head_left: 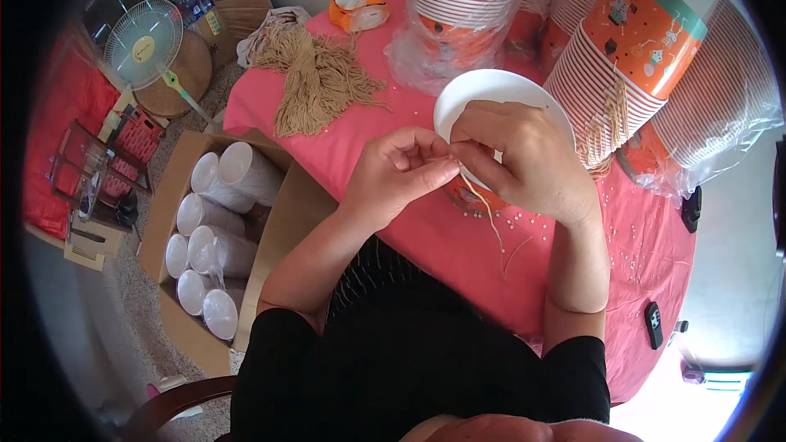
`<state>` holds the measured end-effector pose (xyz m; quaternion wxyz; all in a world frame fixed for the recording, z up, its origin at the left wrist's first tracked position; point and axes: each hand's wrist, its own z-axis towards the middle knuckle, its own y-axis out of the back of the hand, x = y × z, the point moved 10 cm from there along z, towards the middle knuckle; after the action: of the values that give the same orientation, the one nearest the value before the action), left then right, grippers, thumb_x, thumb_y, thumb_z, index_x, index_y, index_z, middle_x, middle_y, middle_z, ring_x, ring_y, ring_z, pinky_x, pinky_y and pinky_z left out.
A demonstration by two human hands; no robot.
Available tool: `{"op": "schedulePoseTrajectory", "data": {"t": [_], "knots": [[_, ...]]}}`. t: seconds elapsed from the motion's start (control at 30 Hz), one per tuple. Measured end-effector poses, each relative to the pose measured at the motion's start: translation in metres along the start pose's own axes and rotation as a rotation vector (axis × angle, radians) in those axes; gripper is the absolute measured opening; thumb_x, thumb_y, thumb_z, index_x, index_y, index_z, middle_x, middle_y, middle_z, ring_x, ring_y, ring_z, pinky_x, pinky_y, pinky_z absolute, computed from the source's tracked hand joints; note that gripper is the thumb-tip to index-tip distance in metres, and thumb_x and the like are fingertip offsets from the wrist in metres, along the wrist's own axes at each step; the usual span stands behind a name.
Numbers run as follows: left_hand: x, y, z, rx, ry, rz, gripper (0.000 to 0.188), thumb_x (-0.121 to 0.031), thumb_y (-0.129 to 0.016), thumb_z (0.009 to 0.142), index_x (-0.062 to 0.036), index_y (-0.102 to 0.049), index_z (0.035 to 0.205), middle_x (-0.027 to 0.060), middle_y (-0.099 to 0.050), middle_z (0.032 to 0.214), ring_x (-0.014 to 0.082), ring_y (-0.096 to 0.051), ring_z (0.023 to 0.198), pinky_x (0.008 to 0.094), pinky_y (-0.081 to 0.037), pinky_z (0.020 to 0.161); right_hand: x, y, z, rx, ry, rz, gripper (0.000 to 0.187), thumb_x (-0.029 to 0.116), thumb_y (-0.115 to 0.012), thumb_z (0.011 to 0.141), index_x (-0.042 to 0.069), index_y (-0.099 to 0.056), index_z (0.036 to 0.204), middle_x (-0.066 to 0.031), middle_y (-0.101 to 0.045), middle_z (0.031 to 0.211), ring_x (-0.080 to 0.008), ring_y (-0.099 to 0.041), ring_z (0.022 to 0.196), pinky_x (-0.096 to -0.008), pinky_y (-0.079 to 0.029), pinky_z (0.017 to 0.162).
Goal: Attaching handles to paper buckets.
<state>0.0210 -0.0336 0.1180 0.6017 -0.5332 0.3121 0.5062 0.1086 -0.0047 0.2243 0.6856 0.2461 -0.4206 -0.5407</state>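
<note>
My left hand [393, 176] and my right hand [528, 155] meet at their fingertips over the near rim of a paper bucket [457, 102], white inside and orange outside. Thumb and forefinger are pinched together on each hand. Between them is the upper end of a thin beige cord [492, 225], whose tail dangles toward the pink tablecloth [426, 241]. My fingers hide the pinched end, so I cannot tell whether it passes through the bucket wall. Farther left lies a large bundle of beige cords [315, 82].
Nested buckets [606, 90] lean at the right, an orange one on top, with cords hanging. A plastic-wrapped bucket stack [463, 12] stands behind. Small white bits dot the cloth near a black remote [653, 325]. A cardboard box [270, 258] of wrapped white cups and a fan [144, 47] are left.
</note>
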Motion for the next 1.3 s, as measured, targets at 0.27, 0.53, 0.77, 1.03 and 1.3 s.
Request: {"op": "schedulePoseTrajectory", "data": {"t": [0.27,0.53,0.77,1.03,1.3], "knots": [[-0.016,0.001,-0.004,-0.058,-0.214,0.263,0.01,0.0,-0.067,0.089,-0.0002,-0.061,0.096,-0.0004,-0.063,0.084,0.002,-0.057,0.074,0.0164,-0.045,0.062,-0.015,-0.009,-0.003,0.082,-0.109,0.084,0.006,0.005,-0.063,0.085,-0.002,-0.063,0.086,-0.0145,-0.065,0.077,-0.0313,-0.063,0.071,-0.0371,-0.048,0.064],[-0.034,-0.007,-0.01,-0.088,-0.506,0.379,0.01,0.006,-0.065,0.088,0.001,-0.06,0.095,0.0034,-0.063,0.087,0.0045,-0.059,0.075,0.0185,-0.047,0.064,-0.027,-0.015,-0.005,0.122,-0.193,0.223,0.016,0.014,-0.058,0.086,0.0,-0.065,0.085,-0.0196,-0.065,0.077,-0.0389,-0.063,0.073,-0.0464,-0.048,0.066],[-0.027,-0.002,-0.012,-0.132,-0.518,0.295,0.01,0.006,-0.065,0.088,0.0008,-0.06,0.095,0.0041,-0.062,0.087,0.0053,-0.06,0.077,0.0196,-0.048,0.063,-0.035,-0.023,-0.008,0.252,-0.291,0.261,0.013,0.01,-0.064,0.087,-0.003,-0.065,0.085,-0.0086,-0.062,0.069,-0.015,-0.056,0.063,-0.0309,-0.044,0.058],[0.012,0.01,0.007,-0.131,-0.035,-0.202,0.004,-0.006,-0.057,0.091,-0.0037,-0.055,0.094,-0.0025,-0.049,0.071,0.002,-0.038,0.056,0.019,-0.027,0.048,-0.018,-0.001,0.0,-0.04,-0.114,0.291,0.012,0.0,-0.072,0.078,0.0,-0.062,0.085,-0.0034,-0.062,0.076,-0.0129,-0.058,0.069,-0.0274,-0.048,0.065],[0.014,0.003,0.007,-0.046,0.041,-0.325,0.005,-0.01,-0.058,0.09,-0.006,-0.055,0.092,-0.004,-0.045,0.069,0.0031,-0.036,0.053,0.0195,-0.026,0.047,-0.02,-0.013,0.001,-0.021,-0.105,0.345,0.013,-0.002,-0.07,0.076,0.0,-0.061,0.085,-0.008,-0.064,0.076,-0.0192,-0.063,0.071,-0.0314,-0.051,0.066]]}}
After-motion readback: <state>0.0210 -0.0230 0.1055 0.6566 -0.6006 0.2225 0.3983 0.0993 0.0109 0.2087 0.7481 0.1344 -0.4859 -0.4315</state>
